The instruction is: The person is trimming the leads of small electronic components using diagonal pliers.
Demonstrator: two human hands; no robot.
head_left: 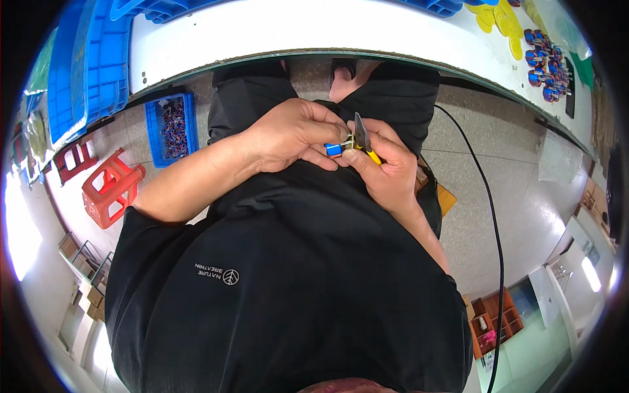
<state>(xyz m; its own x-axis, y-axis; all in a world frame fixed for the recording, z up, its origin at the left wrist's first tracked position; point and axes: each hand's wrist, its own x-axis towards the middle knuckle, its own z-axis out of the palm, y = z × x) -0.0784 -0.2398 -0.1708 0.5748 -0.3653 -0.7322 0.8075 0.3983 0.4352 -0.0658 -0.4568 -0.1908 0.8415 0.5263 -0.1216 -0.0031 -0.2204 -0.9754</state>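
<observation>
My left hand (pixel 303 135) is closed, its fingertips pinching a small blue part (pixel 334 150) with a thin metal pin and a hint of red, in front of my lap. Just beside it, my right hand (pixel 389 162) grips a pair of pliers (pixel 362 130) with dark jaws and yellow handles. The jaws point up and away from me. My right thumb is close to the metal end of the blue part; whether it touches cannot be made out. Fingers partly hide both the part and the plier handles.
A white table (pixel 262 29) spans the far side, with blue crates (pixel 105 59), yellow discs (pixel 503 23) and several red-and-blue parts with shafts (pixel 549 65). Below left stand a blue bin (pixel 153 134) of small parts and a red stool (pixel 108 190). A black cable (pixel 488 190) hangs at right.
</observation>
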